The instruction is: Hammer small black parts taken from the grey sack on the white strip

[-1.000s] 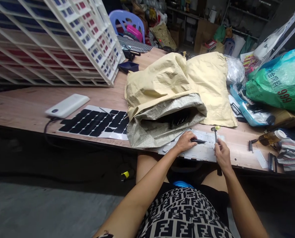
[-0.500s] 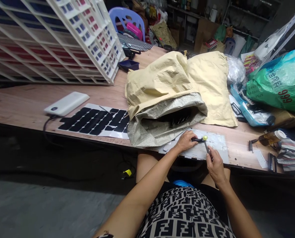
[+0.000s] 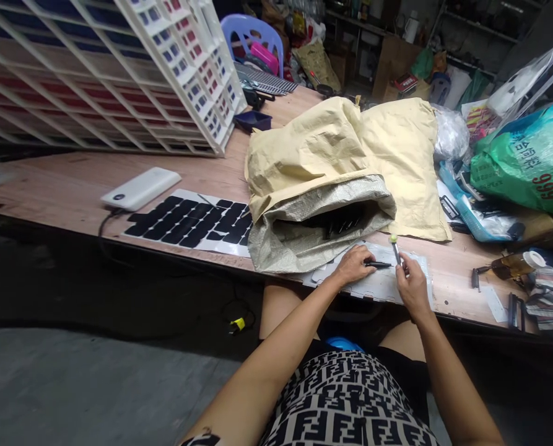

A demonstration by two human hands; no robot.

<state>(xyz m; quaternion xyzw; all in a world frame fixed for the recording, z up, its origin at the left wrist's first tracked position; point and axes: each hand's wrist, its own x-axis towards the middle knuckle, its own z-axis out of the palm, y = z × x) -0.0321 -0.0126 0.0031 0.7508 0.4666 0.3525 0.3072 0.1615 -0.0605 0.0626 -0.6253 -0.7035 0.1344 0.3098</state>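
Note:
My left hand (image 3: 354,265) is closed on one end of a slim black piece (image 3: 380,265), holding it over a whitish board (image 3: 373,286) at the table's front edge. My right hand (image 3: 413,286) grips the metal handle of a small hammer (image 3: 396,249). Its yellow-green head is raised just beyond the black piece, apart from it. Behind my left hand lies a cream woven sack (image 3: 311,145), its mouth open towards me, with dark pieces (image 3: 343,222) inside that I cannot make out clearly.
Left of the sack lie a sheet with black panels (image 3: 187,220) and a white power bank (image 3: 140,188) with a cable. A white plastic crate (image 3: 218,145) stands farther back. At right are a brown bottle (image 3: 513,265), a striped cloth (image 3: 552,294) and a green bag (image 3: 518,167).
The hammer's head has lifted off the black piece and swung away, with my right hand moving slightly up and right. My left hand keeps its hold. The view has shifted a little.

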